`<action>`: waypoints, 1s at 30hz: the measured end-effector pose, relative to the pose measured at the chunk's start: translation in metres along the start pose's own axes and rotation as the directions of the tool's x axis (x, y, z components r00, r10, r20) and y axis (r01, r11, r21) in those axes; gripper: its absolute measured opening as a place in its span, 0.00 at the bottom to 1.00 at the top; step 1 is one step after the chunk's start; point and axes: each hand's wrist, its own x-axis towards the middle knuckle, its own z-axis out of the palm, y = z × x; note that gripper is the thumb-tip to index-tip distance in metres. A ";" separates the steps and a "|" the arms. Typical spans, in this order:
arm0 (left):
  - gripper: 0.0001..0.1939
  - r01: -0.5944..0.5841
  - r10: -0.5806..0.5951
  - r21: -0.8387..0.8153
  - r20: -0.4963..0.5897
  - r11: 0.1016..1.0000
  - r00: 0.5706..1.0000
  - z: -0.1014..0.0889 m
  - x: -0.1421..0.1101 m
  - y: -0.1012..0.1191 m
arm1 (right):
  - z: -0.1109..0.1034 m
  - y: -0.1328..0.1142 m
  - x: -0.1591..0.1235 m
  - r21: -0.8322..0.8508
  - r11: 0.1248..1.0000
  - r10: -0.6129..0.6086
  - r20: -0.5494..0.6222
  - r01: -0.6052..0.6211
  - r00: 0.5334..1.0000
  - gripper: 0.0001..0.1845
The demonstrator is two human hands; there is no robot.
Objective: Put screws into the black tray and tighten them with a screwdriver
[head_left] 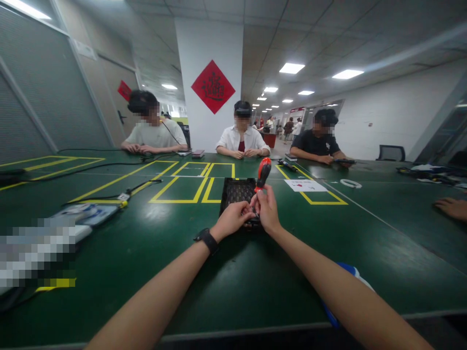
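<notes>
In the head view, my right hand (267,210) is closed round the lower part of a screwdriver (263,173). Its red and black handle points up, leaning slightly right. My left hand (232,218), with a dark watch on the wrist, has its fingers pinched together close to the screwdriver's tip. Whatever lies between those fingers is too small to make out. Under both hands a black open case (237,190) with a textured inside rests on the table, its near end partly hidden by my hands.
Yellow tape rectangles mark the green table (164,272). A white paper (305,185) and a white cable coil (350,183) lie to the right. Left are cables and a flat packet (95,213). A blue and white item (350,270) sits beneath my right forearm. Three people sit opposite; another hand (452,208) rests far right.
</notes>
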 end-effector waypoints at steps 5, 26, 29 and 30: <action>0.07 -0.078 0.077 0.041 0.029 0.996 0.997 -0.001 0.000 0.000 | -0.003 0.004 0.001 -0.001 0.999 0.037 0.046 -0.037 0.998 0.18; 0.10 0.048 -0.029 -0.365 0.058 0.930 0.998 -0.002 0.001 0.004 | -0.003 0.003 -0.001 -0.069 0.998 -0.003 -0.004 0.003 1.000 0.19; 0.11 0.052 -0.050 -0.236 0.014 0.970 0.999 -0.002 0.002 0.004 | -0.001 0.003 -0.002 -0.065 0.998 -0.022 0.002 0.022 1.000 0.18; 0.11 0.051 -0.049 -0.214 0.018 0.976 0.999 -0.002 0.002 0.004 | 0.000 0.003 -0.002 -0.059 0.998 -0.019 0.012 0.019 1.000 0.18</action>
